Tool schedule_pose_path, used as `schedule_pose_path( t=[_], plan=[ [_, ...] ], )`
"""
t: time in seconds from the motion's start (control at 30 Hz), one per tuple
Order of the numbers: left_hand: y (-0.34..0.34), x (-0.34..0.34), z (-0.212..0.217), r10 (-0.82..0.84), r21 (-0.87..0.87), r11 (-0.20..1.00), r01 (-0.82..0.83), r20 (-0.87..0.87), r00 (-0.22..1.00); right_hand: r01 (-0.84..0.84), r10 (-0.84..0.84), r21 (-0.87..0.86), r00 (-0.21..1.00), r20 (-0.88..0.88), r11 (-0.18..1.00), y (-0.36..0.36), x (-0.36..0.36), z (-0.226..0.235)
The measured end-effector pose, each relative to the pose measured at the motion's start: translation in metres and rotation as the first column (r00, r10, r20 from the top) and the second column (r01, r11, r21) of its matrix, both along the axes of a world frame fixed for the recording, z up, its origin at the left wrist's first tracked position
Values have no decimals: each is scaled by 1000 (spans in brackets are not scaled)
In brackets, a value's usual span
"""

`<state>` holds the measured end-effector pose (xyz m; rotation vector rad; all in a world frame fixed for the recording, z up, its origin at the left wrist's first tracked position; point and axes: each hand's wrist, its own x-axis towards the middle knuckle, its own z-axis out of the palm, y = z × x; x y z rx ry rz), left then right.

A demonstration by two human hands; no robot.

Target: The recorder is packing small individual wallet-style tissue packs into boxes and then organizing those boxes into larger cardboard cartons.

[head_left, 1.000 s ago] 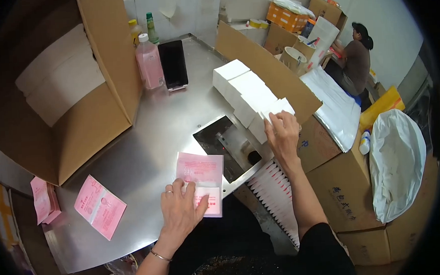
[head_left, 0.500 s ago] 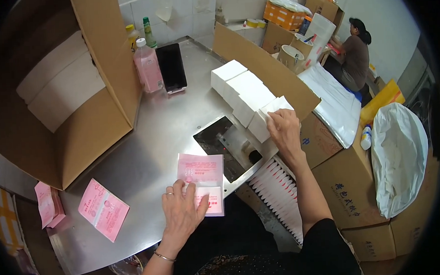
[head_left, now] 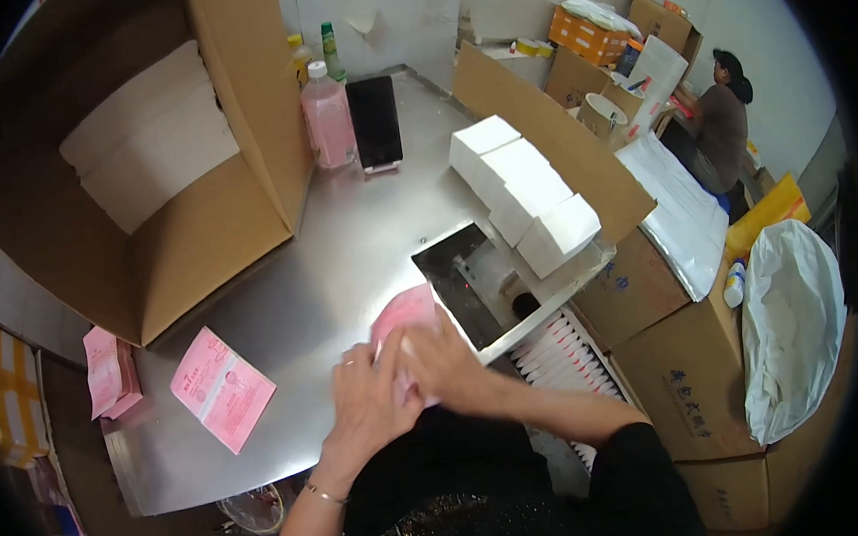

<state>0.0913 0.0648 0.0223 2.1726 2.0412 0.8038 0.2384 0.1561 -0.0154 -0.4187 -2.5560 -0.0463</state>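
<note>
In front of me at the table's near edge, both hands meet over a pink printed plastic bag (head_left: 407,306). My left hand (head_left: 375,392) is closed on its near left side, with a ring on one finger. My right hand (head_left: 445,359) presses against it from the right, blurred, its fingertips partly hidden. A bit of white shows between the fingers; what it is, I cannot make out. Beyond the table's cutout stand stacks of white folded tissues (head_left: 521,181) in a row. Another pink printed bag stack (head_left: 224,390) lies flat to the left.
A large open carton (head_left: 209,241) stands at the left, beside a pink stack (head_left: 112,374). A phone (head_left: 375,123) and a pink liquid bottle (head_left: 328,118) are at the back. The rectangular cutout (head_left: 468,276) holds a metal part. A box of white packets (head_left: 565,358) sits below. Another person (head_left: 718,131) sits far right.
My right hand has left the tissue stacks and come to the pink bag beside my left hand. The bag, flat under my left hand before, is now bunched up between both hands. The view has shifted slightly.
</note>
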Motion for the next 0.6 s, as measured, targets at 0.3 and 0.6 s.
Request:
schedule_pose_path(
  t=[0.3, 0.6],
  plan=[
    [-33, -28, -8, -74, -20, 997, 79, 207, 976, 428, -433, -444, 896, 97, 787, 110, 41, -48],
    [-100, -127, -5, 759, 148, 649, -746, -64, 648, 625, -584, 227, 780, -226, 747, 95, 105, 75]
  ],
)
